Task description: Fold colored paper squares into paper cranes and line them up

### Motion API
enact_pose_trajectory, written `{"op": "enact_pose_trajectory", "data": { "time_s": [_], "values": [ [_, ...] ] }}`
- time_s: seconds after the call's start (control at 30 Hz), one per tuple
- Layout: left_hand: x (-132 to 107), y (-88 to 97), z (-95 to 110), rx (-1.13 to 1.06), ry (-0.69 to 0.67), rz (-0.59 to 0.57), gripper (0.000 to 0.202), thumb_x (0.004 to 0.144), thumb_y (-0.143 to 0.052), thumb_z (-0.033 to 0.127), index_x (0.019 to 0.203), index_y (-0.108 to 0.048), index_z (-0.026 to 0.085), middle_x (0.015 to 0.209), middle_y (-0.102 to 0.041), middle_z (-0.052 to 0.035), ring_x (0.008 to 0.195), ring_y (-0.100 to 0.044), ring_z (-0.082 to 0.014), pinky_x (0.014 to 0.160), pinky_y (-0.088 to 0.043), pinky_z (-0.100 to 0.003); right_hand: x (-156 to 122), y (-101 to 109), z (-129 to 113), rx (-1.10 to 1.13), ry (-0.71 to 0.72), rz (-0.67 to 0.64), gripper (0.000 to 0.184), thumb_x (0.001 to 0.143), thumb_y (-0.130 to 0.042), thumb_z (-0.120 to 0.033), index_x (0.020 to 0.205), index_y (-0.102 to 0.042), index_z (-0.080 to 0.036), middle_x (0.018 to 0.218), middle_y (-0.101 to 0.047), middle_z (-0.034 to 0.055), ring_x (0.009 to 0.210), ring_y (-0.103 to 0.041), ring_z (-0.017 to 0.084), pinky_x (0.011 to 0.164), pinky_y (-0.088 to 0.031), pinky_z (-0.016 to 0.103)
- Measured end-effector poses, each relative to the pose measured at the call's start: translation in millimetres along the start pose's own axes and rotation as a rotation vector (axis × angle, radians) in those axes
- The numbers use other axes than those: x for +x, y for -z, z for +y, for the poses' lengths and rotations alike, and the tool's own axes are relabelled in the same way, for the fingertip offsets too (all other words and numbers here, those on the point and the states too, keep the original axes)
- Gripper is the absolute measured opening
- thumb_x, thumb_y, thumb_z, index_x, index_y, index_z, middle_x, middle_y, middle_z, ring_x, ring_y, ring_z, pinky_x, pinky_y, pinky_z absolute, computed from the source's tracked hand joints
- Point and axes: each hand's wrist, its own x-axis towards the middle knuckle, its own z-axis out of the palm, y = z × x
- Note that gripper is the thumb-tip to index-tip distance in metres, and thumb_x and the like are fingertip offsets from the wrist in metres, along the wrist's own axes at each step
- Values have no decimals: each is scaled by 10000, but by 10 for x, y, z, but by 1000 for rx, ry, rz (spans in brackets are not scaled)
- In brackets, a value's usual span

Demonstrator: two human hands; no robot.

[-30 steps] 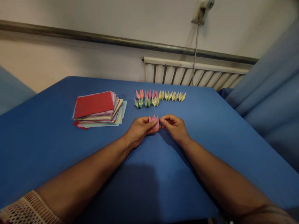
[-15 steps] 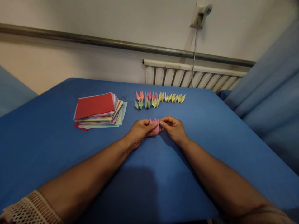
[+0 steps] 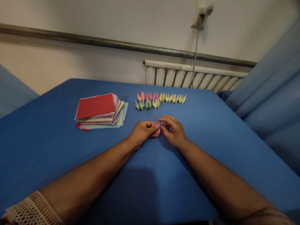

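A small pink folded paper piece (image 3: 156, 127) sits between my two hands on the blue table (image 3: 211, 125). My left hand (image 3: 142, 132) pinches it from the left. My right hand (image 3: 172, 129) pinches it from the right, fingers curled over its top, so most of the paper is hidden. Beyond my hands stand two short rows of finished folded paper pieces (image 3: 159, 99) in orange, pink, green and yellow.
A stack of coloured paper sheets (image 3: 99, 111) with a red sheet on top lies at the left. A white radiator (image 3: 192, 75) and a metal rail run along the wall behind. Blue fabric (image 3: 269, 84) rises at the right edge.
My right hand has moved in and curled over the pink piece, which now shows less. Both hands stay at the same spot on the table.
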Motion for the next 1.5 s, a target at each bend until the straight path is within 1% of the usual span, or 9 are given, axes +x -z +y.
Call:
{"op": "enact_pose_trajectory", "data": {
  "time_s": [0.2,0.33,0.53,0.67,0.83,1.07,1.23,1.33,1.5],
  "values": [
    [-7,-4,2,-15,2,-12,293,611,-816,393,678,-696,134,664,-636,-8,621,-578,-93,660,-517,-229,-7,-6,-14,-75,37,33,190,803,-522,-120,951,-595,-213,893,-616,31,679,-582,130,660,-494,270],
    [5,6,-12,-20,6,-13,300,602,-822,394,681,-698,133,667,-646,-18,631,-590,-105,661,-523,-245,-7,0,-12,-82,14,18,188,806,-520,-130,964,-576,-215,848,-625,19,677,-590,134,678,-494,276],
    [13,20,-20,-38,25,-27,306,589,-837,367,712,-707,119,680,-651,-20,654,-599,-101,677,-518,-238,4,17,-11,-93,96,-9,241,796,-517,-99,989,-596,-220,866,-612,25,729,-589,140,702,-494,275],
    [9,23,-12,-73,32,-28,292,606,-833,357,729,-708,123,719,-653,-20,654,-589,-92,658,-514,-228,7,10,9,-65,45,19,264,807,-513,-115,1033,-595,-224,869,-605,26,731,-591,140,693,-499,272],
    [7,30,-6,-71,31,-23,304,594,-841,350,736,-708,115,723,-655,-27,647,-591,-94,630,-511,-219,22,24,15,-47,40,-15,172,790,-519,-117,889,-617,-219,815,-587,13,703,-569,136,655,-484,263],
    [16,24,-24,-30,14,-3,294,566,-849,351,651,-681,125,660,-652,-20,635,-608,-109,648,-530,-240,25,82,10,-142,103,-60,150,793,-516,-101,865,-576,-218,880,-594,34,754,-575,146,702,-489,275],
    [16,18,-15,-32,23,6,288,573,-846,345,634,-667,128,650,-651,-10,636,-613,-98,658,-520,-225,15,103,7,-240,149,-67,140,808,-506,-103,867,-551,-221,893,-598,44,825,-586,170,758,-489,296],
    [17,20,-14,-46,28,8,292,547,-861,321,625,-657,128,644,-653,-10,641,-619,-101,674,-521,-234,7,105,-20,-267,165,-76,158,820,-491,-99,897,-554,-223,900,-598,47,832,-584,171,765,-485,296],
    [21,20,-22,-56,28,12,302,551,-861,339,646,-671,124,666,-660,-17,654,-624,-110,691,-531,-253,0,104,-47,-354,156,-62,112,828,-505,-112,857,-545,-213,880,-606,53,825,-583,181,761,-473,302]
  ]
}}
